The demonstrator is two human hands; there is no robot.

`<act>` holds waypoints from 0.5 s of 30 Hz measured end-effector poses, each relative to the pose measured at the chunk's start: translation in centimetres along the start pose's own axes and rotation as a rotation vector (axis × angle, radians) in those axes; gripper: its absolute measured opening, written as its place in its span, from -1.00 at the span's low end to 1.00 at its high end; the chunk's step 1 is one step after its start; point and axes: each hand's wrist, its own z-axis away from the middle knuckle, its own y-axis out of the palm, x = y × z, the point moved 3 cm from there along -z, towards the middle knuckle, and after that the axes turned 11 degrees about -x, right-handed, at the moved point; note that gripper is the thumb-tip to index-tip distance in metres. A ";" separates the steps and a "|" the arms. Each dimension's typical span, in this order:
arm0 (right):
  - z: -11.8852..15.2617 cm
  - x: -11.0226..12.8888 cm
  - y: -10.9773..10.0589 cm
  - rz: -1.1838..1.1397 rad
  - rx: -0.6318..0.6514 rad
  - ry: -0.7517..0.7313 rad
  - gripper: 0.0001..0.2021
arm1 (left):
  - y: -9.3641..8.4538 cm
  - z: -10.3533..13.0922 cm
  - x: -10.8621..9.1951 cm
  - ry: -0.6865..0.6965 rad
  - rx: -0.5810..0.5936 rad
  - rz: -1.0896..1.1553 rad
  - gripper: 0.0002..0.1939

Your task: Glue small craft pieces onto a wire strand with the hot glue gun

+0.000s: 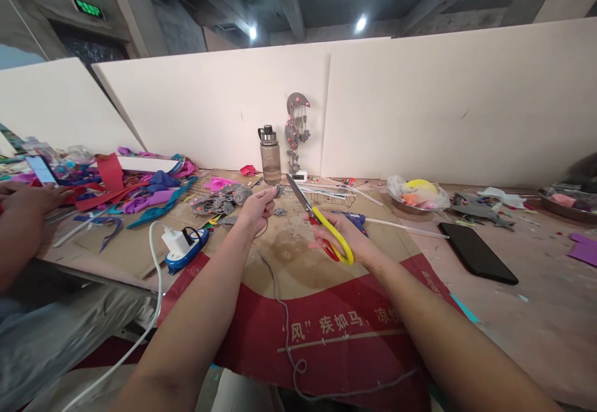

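My left hand [259,212] is closed with its fingertips pinched on a small grey piece [278,191]. A grey cord [276,288] runs from near that hand down over the red and brown cardboard [326,312]. In my right hand [342,235] are scissors [339,244] with yellow and red handles, their blades pointing up and left, near the left hand but apart from it. Another small grey piece [280,212] lies on the cardboard between the hands. Left of my left hand sits a pile of grey pieces [221,201].
A bottle [270,156] stands behind the hands, beside a grey hanging ornament [297,127]. A blue glue gun [358,220], a phone [478,253] and a bowl [415,207] are to the right. A blue power strip [186,255], coloured cloth and another person's hands [32,204] are at left.
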 end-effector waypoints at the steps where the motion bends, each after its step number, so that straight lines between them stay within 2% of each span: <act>1: 0.0 -0.2 0.1 0.005 0.022 0.013 -0.50 | 0.0 0.0 0.0 0.001 0.007 -0.002 -0.63; 5: 0.0 -0.6 0.3 0.042 0.043 0.063 -0.51 | 0.1 0.1 -0.1 0.019 0.020 -0.015 -0.60; 10: 0.5 0.4 0.5 0.116 -0.015 0.069 -0.52 | 0.2 0.3 -0.2 0.013 0.012 -0.013 -0.56; 15: 0.9 0.7 0.5 0.180 0.007 0.081 -0.54 | 0.3 0.4 -0.3 0.000 0.039 -0.017 -0.58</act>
